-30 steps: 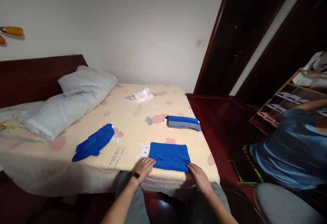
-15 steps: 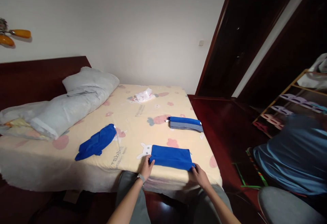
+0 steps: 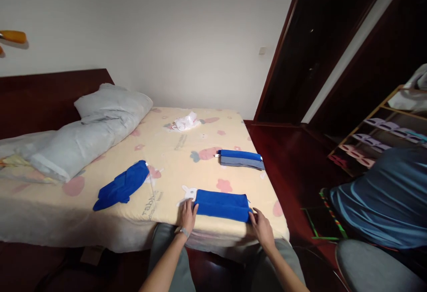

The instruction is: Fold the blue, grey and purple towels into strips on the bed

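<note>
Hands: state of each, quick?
Left hand: fingers resting on the left end of the blue cloth; grip cannot be told.
Right hand: at its right end; grip cannot be told.

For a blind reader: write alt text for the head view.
Left hand and right hand grip the ends of a folded blue cloth at the bed's near edge. A crumpled blue cloth lies left, a folded stack beyond.

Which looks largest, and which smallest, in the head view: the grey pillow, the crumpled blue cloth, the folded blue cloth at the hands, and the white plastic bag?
1. grey pillow, clearly largest.
2. folded blue cloth and crumpled blue cloth: they look alike, so no ranking.
3. white plastic bag, smallest, though it lies farthest from the camera, which shrinks it.
</note>
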{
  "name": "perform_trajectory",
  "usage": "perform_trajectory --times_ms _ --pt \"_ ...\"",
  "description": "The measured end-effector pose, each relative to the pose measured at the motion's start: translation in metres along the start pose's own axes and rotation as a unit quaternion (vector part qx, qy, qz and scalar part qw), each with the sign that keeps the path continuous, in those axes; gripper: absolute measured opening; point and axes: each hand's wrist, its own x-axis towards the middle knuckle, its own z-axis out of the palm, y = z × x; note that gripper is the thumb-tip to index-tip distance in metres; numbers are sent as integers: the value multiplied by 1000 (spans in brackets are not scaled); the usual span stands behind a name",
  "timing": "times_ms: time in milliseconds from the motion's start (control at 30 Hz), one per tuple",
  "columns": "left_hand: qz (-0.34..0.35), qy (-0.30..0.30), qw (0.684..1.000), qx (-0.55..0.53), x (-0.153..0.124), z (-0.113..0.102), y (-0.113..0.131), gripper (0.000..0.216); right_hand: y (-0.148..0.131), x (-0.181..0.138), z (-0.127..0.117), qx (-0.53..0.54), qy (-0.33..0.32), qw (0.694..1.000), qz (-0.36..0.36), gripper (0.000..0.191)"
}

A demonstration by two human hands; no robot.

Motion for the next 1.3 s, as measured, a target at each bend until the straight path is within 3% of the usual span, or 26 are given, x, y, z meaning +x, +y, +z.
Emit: perform_trajectory --times_ms 100,233,333,500,633,800,1000,1167,1300 --pt "113 -9 992 47 -14 -7 13 36 -11 -14 3 -36 91 991 -94 51" --pt "273 -106 952 91 -22 -3 39 48 -28 -27 22 -95 65 956 -272 46" --pt "273 -144 944 118 -15 2 42 55 -28 -25 35 -142 43 936 -318 53" --pt "266 -202 938 95 5 -2 6 64 0 -9 34 -146 -2 931 -334 59" --pt "206 -221 952 41 16 -10 -13 68 15 5 28 -82 -21 945 -317 60" --pt "83 -208 973 -48 26 -23 2 47 14 18 15 50 -3 980 -193 49" --pt "18 -177 982 -60 28 -24 9 24 14 22 -6 196 -116 972 -60 43" --pt "-28 -145 987 -62 27 -14 10 29 13 37 -3 191 -120 974 -14 49" --pt "-53 -120 990 -40 35 -9 12 27 9 51 0 157 -120 980 14 43"
